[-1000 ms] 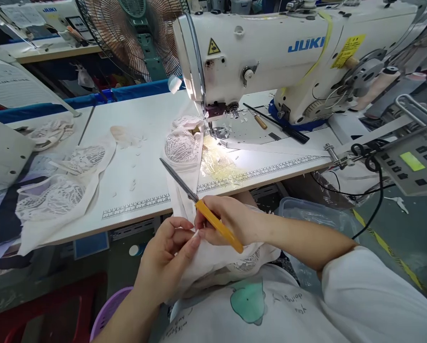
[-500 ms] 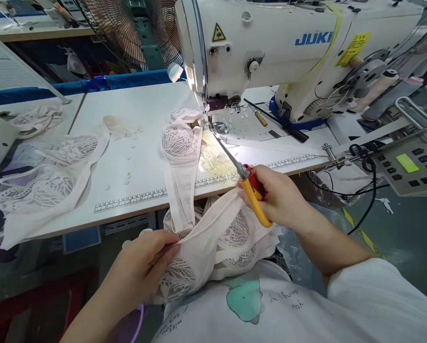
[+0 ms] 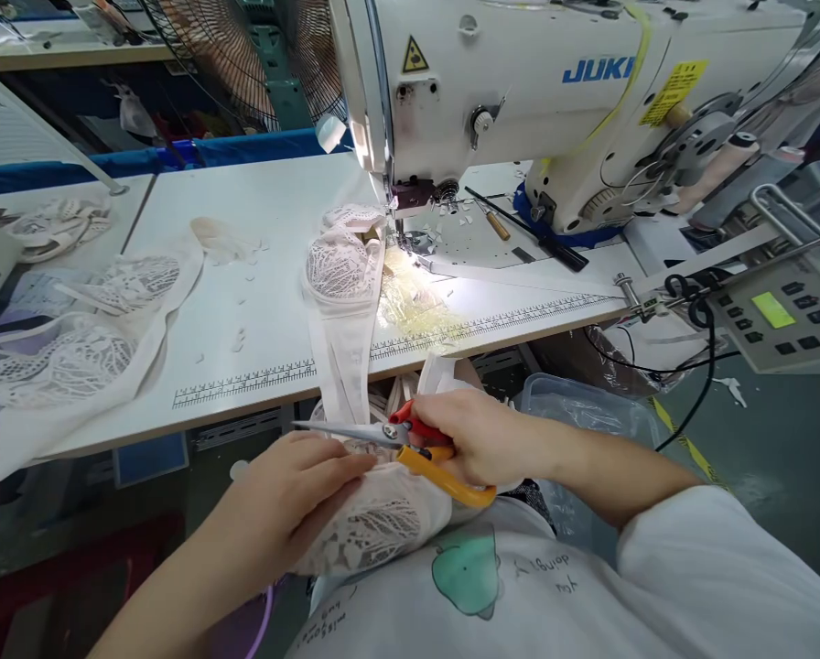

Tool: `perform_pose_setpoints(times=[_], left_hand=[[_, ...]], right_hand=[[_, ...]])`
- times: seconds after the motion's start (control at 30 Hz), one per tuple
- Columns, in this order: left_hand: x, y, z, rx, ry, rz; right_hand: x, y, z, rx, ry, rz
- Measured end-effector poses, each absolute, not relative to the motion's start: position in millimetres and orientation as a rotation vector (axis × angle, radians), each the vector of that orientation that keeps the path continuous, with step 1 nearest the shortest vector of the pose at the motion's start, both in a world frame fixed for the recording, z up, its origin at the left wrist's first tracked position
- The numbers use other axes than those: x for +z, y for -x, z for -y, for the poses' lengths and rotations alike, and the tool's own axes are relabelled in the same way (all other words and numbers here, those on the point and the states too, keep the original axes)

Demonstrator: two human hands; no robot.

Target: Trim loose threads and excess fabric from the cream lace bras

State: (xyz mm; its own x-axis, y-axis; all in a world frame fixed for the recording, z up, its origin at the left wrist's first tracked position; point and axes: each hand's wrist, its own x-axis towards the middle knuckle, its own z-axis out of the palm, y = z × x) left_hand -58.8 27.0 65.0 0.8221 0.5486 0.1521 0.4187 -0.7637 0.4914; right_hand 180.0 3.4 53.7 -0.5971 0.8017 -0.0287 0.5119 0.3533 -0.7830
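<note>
My right hand (image 3: 475, 437) is closed round yellow-and-red-handled scissors (image 3: 410, 444), blades pointing left over my lap. My left hand (image 3: 293, 499) presses and grips a white lace bra piece (image 3: 375, 526) lying on my lap, fingers closed on its fabric just under the blades. Another lace bra piece (image 3: 341, 275) hangs from the white table (image 3: 259, 366) edge, its upper end under the needle of the white JUKI sewing machine (image 3: 520, 82).
More lace pieces (image 3: 80, 348) lie on the table's left side, with small fabric scraps around. A control panel (image 3: 781, 320) stands at the right, a clear plastic bin (image 3: 588, 412) under the table, a fan (image 3: 245, 55) behind, a purple basket (image 3: 263, 613) by my left arm.
My right hand brought the scissors down from near the machine's needle to my lap, blades now pointing left. My left hand shifted up onto the lace piece beside them.
</note>
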Motion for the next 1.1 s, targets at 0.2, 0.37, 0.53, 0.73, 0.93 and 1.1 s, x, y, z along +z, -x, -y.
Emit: perform_pose_setpoints(times=[0.2,0.37,0.53,0.73,0.93,1.1], left_hand=[[67.4,86.1,-37.0,0.440,-2.475,-0.865],[59.3,91.6,-38.6,0.541,-2.209,-0.960],[52.5,86.2,-40.0,0.514,-1.859,-1.028],[56.3,55.9,-30.3,0.761,-1.513,-1.132],[53.5,18.1,-22.9,0.967,-1.665,-1.195],[49.8,-5.4,-24.2,1.021,-1.991,-1.011]], right_hand=[[48.3,-194.8,-2.4,1.057,1.249,2.231],[45.9,-198.7,-0.9,1.088,1.249,2.213],[46.2,-202.7,4.4,1.169,1.356,2.183],[40.6,-204.0,13.6,1.391,1.361,1.968],[24.4,-216.8,18.9,1.542,1.277,1.783],[42.9,-213.9,7.4,1.297,1.268,1.633]])
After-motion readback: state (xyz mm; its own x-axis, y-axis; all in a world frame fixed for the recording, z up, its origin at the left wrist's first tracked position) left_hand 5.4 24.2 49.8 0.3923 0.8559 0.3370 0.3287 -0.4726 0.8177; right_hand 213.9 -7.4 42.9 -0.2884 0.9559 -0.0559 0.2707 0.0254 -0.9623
